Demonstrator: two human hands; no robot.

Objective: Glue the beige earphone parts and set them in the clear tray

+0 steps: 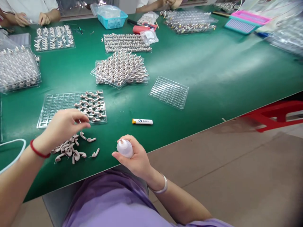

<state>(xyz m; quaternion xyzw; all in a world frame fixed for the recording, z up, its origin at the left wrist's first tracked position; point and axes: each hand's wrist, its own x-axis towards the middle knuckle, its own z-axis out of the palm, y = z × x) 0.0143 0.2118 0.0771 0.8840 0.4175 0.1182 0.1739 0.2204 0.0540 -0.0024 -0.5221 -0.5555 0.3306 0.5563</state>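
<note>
My right hand (pixel 136 157) is wrapped around a small white squeeze bottle (pixel 125 148), its narrow tip pointing up toward me. My left hand (pixel 68 123) hovers over the front edge of a clear plastic tray (pixel 60 105), thumb and fingers apart, with nothing visible between them. White earbud housings (pixel 92 104) fill the right part of that tray. Below my left hand lies a loose pile of earbud housings (pixel 71 148), some with thin wire ends. One stray earbud housing (pixel 95 153) rests to the right of the pile.
A white lighter (pixel 145 121) lies beyond the bottle. Farther back are an unfilled clear tray (pixel 169 92), stacked filled trays (pixel 120 69) and a blue basket (pixel 112 19). A white cable (pixel 22 148) curves at left. Across the table, a co-worker's hands (pixel 33 19) show. A red stool (pixel 276 115) stands at right.
</note>
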